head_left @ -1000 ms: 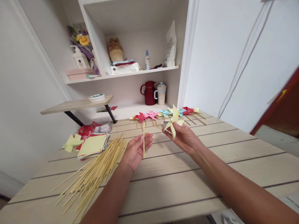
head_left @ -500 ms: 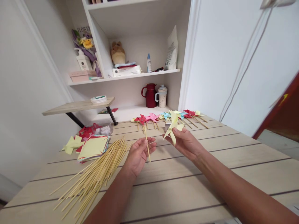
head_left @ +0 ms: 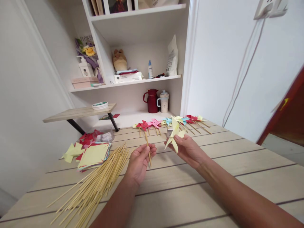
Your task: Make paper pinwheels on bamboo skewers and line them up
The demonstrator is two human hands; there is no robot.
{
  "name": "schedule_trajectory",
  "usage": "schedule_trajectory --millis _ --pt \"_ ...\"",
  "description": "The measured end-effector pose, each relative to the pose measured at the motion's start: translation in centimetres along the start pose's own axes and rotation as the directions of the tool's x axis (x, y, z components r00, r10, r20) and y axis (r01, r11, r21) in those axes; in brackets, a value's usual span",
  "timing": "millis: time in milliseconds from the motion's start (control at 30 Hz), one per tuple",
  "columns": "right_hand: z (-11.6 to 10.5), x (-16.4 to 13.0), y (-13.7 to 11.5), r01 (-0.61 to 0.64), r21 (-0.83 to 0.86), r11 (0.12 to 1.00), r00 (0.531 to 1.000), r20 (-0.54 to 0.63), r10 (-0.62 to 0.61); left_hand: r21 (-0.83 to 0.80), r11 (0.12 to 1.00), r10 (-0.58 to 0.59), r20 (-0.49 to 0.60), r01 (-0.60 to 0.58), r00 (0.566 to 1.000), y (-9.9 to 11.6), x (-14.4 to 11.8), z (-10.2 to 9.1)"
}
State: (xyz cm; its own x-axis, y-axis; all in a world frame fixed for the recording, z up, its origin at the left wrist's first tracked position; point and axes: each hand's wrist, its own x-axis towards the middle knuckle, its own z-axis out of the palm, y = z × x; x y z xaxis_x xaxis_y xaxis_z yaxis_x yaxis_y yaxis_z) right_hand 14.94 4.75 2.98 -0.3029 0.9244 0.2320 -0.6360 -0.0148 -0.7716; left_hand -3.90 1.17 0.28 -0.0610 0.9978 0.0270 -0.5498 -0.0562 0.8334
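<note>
My left hand pinches a thin bamboo stick, held nearly upright over the wooden table. My right hand grips a folded pale yellow paper pinwheel just to the right of the stick; the two are a short gap apart. A loose pile of bamboo sticks lies left of my left wrist. A row of finished paper pinwheels on sticks, red, pink, blue and yellow, lies along the table's far edge.
A stack of coloured paper squares and red and yellow scraps sit at the left. Behind are a small raised shelf, a red jug, a speckled cup and wall shelves with bottles and a plush toy.
The view has tilted upward a little. My left hand turned the stick more upright and drew slightly nearer the pinwheel, which my right hand lowered a little.
</note>
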Motion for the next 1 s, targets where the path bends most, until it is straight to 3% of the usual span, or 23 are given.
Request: schedule_trajectory --millis 667,1000 --pt "-0.41 -0.01 0.25 0.000 -0.034 0.999 1.000 0.022 0.001 0.137 0.988 0.103 -0.209 -0.075 0.972 -0.46 -0.15 0.29" --pt "-0.31 -0.09 0.19 -0.016 -0.061 0.998 0.999 0.037 0.018 0.143 0.988 0.085 -0.240 -0.052 0.967 -0.64 -0.16 0.29"
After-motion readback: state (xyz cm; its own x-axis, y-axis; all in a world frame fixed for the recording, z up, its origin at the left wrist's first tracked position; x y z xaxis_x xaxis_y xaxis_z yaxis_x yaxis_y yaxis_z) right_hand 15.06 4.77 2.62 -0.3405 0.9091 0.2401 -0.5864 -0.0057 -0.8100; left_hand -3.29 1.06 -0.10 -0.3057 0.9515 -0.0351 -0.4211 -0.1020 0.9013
